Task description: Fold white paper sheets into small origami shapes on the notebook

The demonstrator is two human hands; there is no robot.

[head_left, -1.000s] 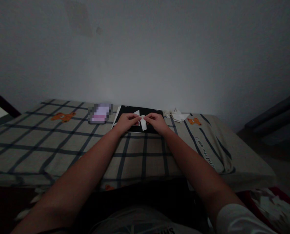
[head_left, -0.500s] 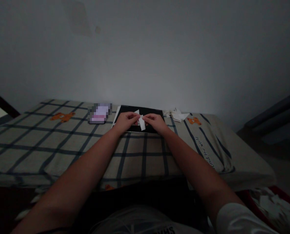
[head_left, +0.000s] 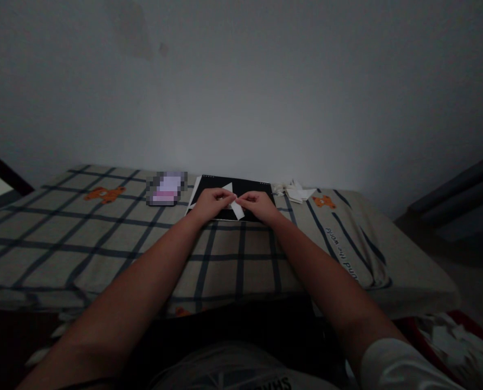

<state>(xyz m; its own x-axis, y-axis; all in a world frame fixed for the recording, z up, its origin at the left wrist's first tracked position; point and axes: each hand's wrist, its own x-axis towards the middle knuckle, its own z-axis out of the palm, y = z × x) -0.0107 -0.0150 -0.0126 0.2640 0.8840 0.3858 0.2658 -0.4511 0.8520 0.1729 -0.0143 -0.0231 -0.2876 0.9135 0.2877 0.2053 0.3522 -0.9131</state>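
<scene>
A small folded piece of white paper point(head_left: 236, 207) is pinched between both my hands over a black board point(head_left: 252, 189) lying on the checked bedspread point(head_left: 103, 238). My left hand point(head_left: 209, 203) grips its left part with closed fingers. My right hand point(head_left: 258, 204) pinches its right part, fingers curled. A white triangular tip of paper point(head_left: 227, 188) shows just behind my fingers. The light is dim and the folds are hard to make out.
A small pink and white object point(head_left: 167, 188) lies left of the board. A heap of folded white paper pieces point(head_left: 295, 191) sits to the right near the wall. More crumpled paper point(head_left: 452, 341) lies low at the right. The wall stands close behind.
The hanging strip of the paper has turned and shortened between my fingers. Both hands stay in nearly the same place over the board.
</scene>
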